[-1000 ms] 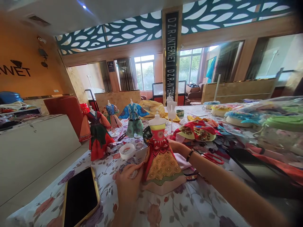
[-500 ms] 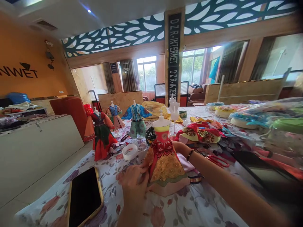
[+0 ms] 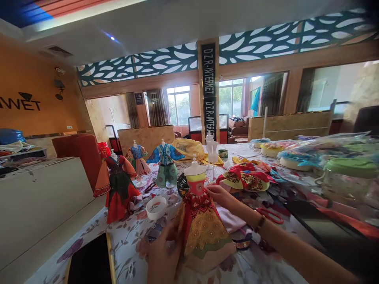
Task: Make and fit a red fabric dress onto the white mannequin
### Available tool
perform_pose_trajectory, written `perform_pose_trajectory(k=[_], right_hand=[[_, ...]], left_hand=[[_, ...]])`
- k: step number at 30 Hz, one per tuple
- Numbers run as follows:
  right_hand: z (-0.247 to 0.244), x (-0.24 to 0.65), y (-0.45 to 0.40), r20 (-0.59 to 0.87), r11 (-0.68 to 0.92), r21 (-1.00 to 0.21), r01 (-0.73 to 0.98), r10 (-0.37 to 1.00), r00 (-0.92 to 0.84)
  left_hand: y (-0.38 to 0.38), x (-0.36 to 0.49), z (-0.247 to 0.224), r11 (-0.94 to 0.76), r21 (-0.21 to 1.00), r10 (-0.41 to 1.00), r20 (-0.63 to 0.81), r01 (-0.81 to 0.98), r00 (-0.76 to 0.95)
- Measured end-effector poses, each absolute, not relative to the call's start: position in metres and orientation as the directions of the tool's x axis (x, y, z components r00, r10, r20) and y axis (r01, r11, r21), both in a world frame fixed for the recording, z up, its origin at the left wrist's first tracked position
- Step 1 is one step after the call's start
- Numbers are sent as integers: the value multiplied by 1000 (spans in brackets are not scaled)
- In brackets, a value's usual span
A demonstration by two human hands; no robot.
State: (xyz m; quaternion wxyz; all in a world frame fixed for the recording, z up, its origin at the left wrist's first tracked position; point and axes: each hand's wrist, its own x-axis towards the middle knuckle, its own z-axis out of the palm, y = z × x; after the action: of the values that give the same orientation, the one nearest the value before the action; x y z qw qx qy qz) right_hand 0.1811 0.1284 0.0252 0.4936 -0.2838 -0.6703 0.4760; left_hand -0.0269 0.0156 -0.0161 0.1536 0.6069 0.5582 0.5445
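Note:
Upright on the table in front of me is a small white mannequin (image 3: pixel 194 169) in a red and yellow doll dress (image 3: pixel 205 227) with a green-edged skirt. My left hand (image 3: pixel 164 246) is closed on the left side of the skirt, its fingertips partly hidden by the cloth. At the bodice's right side, my right hand (image 3: pixel 221 197) has its fingers bent against the dress, some tips out of sight behind it. A white tape roll (image 3: pixel 156 208) lies just beyond my left hand. Pale pink cloth (image 3: pixel 229 219) lies beneath my right forearm.
Dressed mannequins in red (image 3: pixel 118 185), pink (image 3: pixel 137 161) and blue (image 3: pixel 166 161) stand at the left. A phone (image 3: pixel 90 262) lies near the left edge. Red-handled scissors (image 3: pixel 271 215), fabric scraps, a dark tablet-like device (image 3: pixel 322 225) and a green-lidded jar (image 3: pixel 349 177) occupy the right.
My view has tilted up, so the table sits lower in it. My right hand's fingers show more beside the bodice. My left hand stays at the skirt.

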Motion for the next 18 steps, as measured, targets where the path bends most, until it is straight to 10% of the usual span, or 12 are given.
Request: perform_pose_trajectory(k=[18], right_hand=[[-2,193,74,349,417,-902,111,856,-382]], left_hand=[[19,-29,-14,-173,970,971,196,168,-135]])
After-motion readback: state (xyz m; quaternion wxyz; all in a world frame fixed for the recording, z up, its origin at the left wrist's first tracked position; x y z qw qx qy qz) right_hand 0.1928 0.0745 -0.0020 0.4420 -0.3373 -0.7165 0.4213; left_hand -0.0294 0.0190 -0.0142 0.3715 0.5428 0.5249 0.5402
